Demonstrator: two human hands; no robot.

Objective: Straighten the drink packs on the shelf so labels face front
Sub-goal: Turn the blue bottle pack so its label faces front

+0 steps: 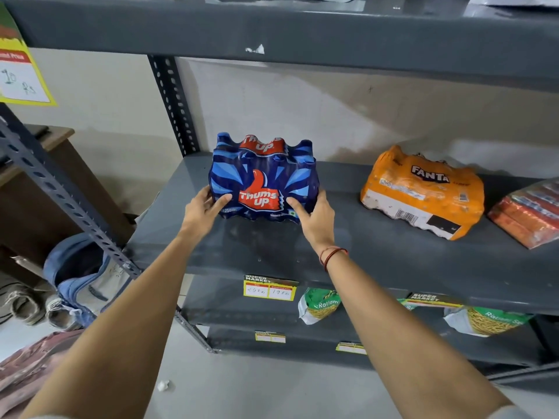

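A blue Thums Up pack (pixel 262 176) stands upright at the left end of the grey shelf (pixel 272 246), its red logo facing me. My left hand (pixel 202 208) grips its lower left corner, thumb on the front. My right hand (pixel 313 211) grips the lower right corner, thumb on the front too. An orange Fanta pack (pixel 423 192) lies tilted to the right, turned at an angle with its barcode toward the front. A red-orange pack (pixel 529 213) lies at the far right, cut off by the frame edge.
A shelf board (pixel 302 34) hangs close overhead. A slotted upright post (pixel 172 101) stands behind the blue pack. Price tags (pixel 269 288) sit on the shelf's front edge. Snack bags (pixel 319 305) lie on the lower shelf. A blue bag (pixel 78 267) rests on the floor at left.
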